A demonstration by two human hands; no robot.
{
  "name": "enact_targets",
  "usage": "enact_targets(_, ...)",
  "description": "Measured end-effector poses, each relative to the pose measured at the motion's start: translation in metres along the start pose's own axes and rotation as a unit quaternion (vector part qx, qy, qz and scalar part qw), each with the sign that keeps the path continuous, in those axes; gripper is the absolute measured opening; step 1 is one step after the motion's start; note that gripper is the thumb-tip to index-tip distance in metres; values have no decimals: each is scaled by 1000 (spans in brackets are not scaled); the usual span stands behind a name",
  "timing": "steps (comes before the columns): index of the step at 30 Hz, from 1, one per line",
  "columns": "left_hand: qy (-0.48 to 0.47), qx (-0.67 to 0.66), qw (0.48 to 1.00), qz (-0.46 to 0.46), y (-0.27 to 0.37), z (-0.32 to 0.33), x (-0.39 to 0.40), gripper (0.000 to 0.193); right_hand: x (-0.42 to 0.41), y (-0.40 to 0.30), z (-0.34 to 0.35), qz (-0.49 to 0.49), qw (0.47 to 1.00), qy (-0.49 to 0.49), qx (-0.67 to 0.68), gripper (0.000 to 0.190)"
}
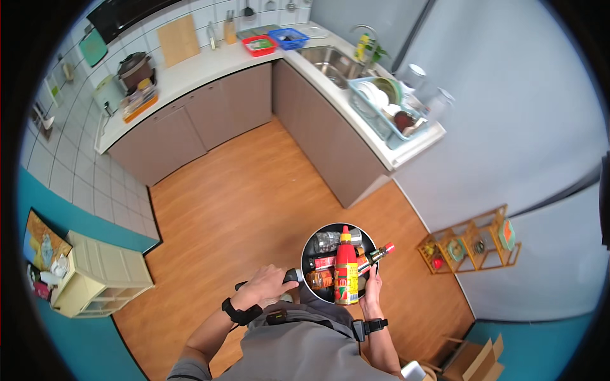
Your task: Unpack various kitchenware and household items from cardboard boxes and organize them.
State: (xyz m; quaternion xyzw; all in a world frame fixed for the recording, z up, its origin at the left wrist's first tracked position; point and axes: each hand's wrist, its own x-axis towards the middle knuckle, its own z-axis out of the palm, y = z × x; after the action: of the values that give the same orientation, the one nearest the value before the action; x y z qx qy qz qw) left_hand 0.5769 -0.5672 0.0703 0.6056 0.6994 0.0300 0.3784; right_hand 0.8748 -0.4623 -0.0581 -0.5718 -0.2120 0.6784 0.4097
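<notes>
In front of my body I carry a black frying pan [327, 296] with a pale rim. My left hand [268, 284] is wrapped around its dark handle [291, 276]. At the pan's right side, my right hand [372, 288] supports the edge, its fingers partly hidden beneath. On top of the load lies a red squeeze bottle [346, 271] with a yellow and red cap. A dark glass bottle [376, 255] with a red cap pokes out over the right rim. Under them are a spice grinder jar [327, 242] and an orange-labelled jar [320, 279].
Ahead is an L-shaped counter [214, 66] with a sink [329, 62] and a loaded dish rack [381, 112]. A wooden shelf [469, 243] stands at the right wall, a cream cabinet [105, 271] at left. Cardboard boxes [481, 357] lie behind at lower right. Wooden floor [228, 195] lies between.
</notes>
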Motion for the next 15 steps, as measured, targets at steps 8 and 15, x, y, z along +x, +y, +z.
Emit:
enact_targets(8, -3, -77, 989, -129, -26, -58, 76, 52, 131, -41, 106, 6, 994, -80, -76, 36)
enact_targets(15, 33, -131, 973, -186, -36, -107, 147, 55, 234, -104, 211, 3, 977, -171, -129, 33)
